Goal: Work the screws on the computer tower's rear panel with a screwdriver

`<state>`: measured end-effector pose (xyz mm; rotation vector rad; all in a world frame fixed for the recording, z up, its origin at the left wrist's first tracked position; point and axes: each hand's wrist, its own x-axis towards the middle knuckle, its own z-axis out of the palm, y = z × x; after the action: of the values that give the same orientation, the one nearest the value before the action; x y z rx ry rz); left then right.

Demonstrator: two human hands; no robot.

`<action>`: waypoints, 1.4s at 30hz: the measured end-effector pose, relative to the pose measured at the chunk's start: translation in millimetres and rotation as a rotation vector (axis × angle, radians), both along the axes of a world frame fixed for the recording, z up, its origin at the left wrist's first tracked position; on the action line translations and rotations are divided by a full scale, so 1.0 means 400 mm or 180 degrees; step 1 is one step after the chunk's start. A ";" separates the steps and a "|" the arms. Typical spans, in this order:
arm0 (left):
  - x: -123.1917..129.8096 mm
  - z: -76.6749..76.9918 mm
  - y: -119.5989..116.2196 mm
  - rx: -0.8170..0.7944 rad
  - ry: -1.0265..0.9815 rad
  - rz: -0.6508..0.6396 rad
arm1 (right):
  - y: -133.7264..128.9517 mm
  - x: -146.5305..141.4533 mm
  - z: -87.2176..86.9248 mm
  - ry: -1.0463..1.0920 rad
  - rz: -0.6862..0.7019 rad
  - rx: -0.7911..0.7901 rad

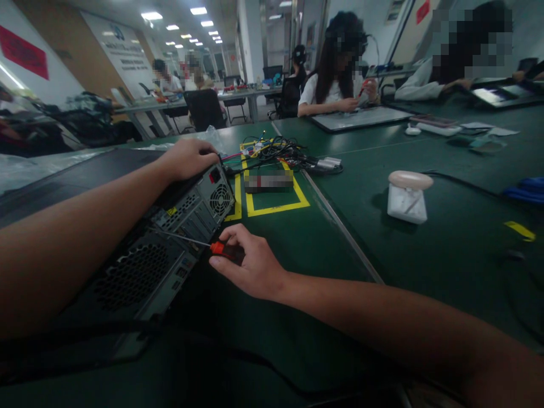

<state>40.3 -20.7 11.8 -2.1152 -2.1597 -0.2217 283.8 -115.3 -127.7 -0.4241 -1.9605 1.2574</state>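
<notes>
A dark computer case lies tilted on the green table at the left, its rear panel with vents and ports facing me. My left hand rests on the case's far top corner, fingers curled over the edge beside the fan grille; what is under the fingertips is hidden. In my right hand is a screwdriver with a red and black handle, held between thumb and fingers. Its long shaft points left, and the tip meets or nearly meets the rear panel; exact contact cannot be made out.
Beyond the case lie a tangle of cables and a grey box within yellow tape. A white open earbud case stands to the right. Two people work across the green table. A black cable crosses the near edge.
</notes>
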 end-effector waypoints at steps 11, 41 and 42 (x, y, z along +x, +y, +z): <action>0.002 0.000 -0.002 0.0010 -0.0049 0.0057 | -0.001 0.000 0.001 0.0025 0.0087 -0.0045; -0.008 -0.004 0.006 0.0083 -0.0070 0.0066 | 0.004 -0.004 -0.003 0.0003 -0.0043 0.0235; -0.007 -0.003 0.004 0.0078 -0.0057 0.0048 | 0.004 -0.003 -0.002 0.0002 -0.0035 0.0207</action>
<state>37.7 -19.0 10.5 -2.0912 -2.1703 -0.2653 282.7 -113.8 -128.5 -0.4014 -1.9900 1.1830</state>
